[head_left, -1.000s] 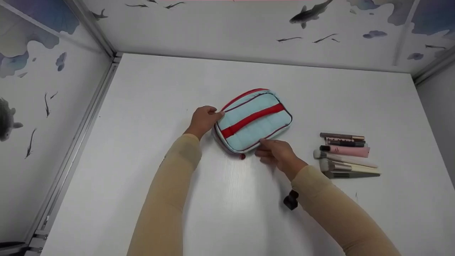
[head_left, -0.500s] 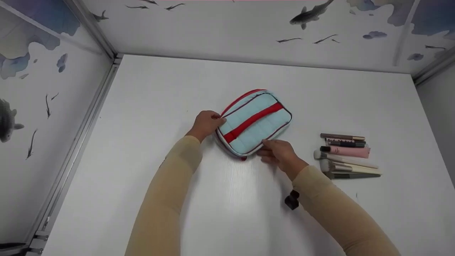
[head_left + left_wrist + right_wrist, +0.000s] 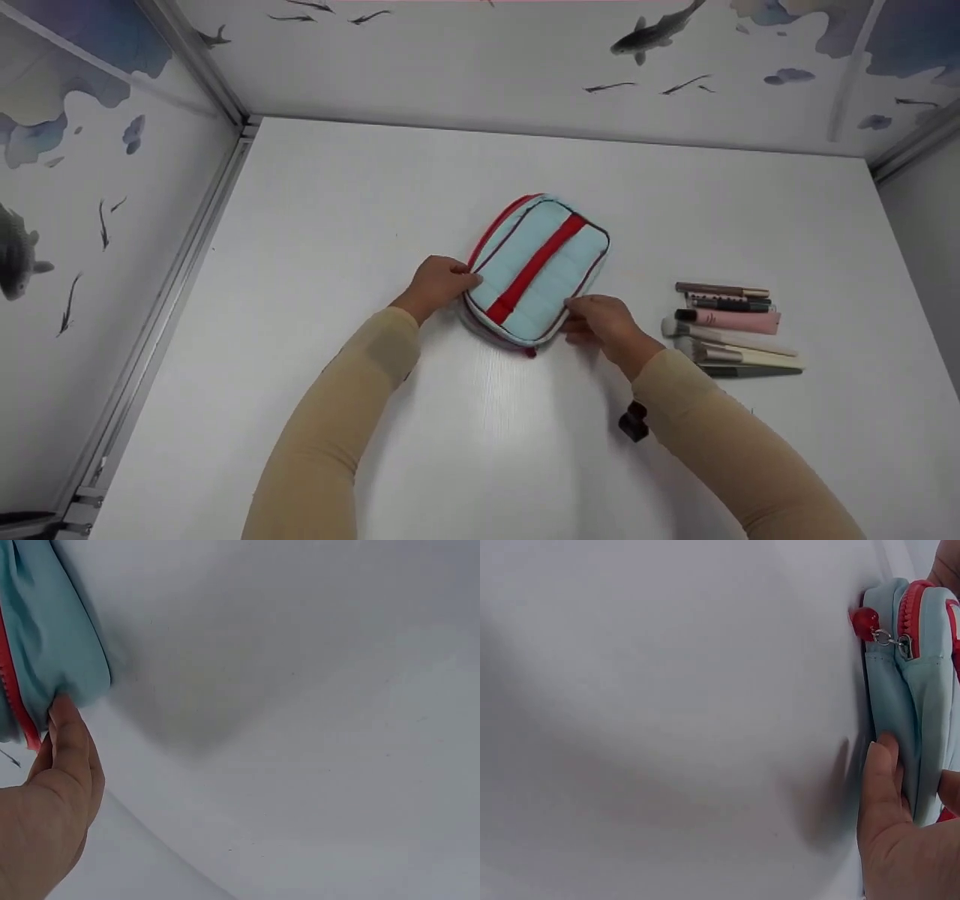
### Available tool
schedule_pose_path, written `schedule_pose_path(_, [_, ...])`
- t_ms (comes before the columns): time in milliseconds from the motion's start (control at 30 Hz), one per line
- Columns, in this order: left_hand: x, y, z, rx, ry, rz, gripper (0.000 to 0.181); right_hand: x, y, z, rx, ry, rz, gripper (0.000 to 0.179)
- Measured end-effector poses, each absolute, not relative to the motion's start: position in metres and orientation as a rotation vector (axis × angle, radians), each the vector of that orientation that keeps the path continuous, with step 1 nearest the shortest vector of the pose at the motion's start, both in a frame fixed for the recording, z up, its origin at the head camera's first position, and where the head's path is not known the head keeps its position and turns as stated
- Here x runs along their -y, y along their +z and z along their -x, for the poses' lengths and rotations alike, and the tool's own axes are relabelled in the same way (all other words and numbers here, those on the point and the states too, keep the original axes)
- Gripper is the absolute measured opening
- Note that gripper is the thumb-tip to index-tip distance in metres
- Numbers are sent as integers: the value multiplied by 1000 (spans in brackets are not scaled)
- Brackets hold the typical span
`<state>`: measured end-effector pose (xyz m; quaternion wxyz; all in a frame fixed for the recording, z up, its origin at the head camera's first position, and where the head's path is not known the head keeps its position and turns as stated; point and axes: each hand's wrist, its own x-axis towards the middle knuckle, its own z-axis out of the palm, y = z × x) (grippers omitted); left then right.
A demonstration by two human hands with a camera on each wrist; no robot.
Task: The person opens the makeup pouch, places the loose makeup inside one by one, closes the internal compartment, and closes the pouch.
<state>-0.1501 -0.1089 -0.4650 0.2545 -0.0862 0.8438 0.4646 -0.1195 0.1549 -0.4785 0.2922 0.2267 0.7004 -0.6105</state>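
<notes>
A pale blue zippered pouch [image 3: 556,292] with a red strap across its top lies on the white table, turned at a slant. My left hand [image 3: 435,286] pinches its left side, thumb on the upper face. On the near right edge, my right hand [image 3: 609,322] grips it with the thumb above and the fingers against the side. The right wrist view shows a red zipper [image 3: 910,611] closed at its visible end, with a red bead [image 3: 866,622] on the pull. In the left wrist view, my left fingertips press into the pouch's fabric [image 3: 64,637]. The pouch's underside is hidden.
To the right lie several cosmetics in a row: a pink tube [image 3: 739,321], slim dark pencils or tubes [image 3: 720,289], and makeup brushes [image 3: 750,355]. White panels with fish prints stand along the table's back [image 3: 450,67] and left side [image 3: 150,225].
Both hands have turned the pouch so its strap points more away from me, and drawn it slightly nearer. The left hand has come nearer; the right has shifted a little right.
</notes>
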Motion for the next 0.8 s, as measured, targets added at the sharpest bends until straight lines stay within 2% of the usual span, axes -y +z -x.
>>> schedule_pose_path(300, [99,-464,133,-2271,1248,205,20,-168,-476,125,-1954,-1513,-524,38])
schedule_pose_path(800, [76,-464,99,-2175,1365,368,20,-176,-473,135,-2039,-1401,-481,48])
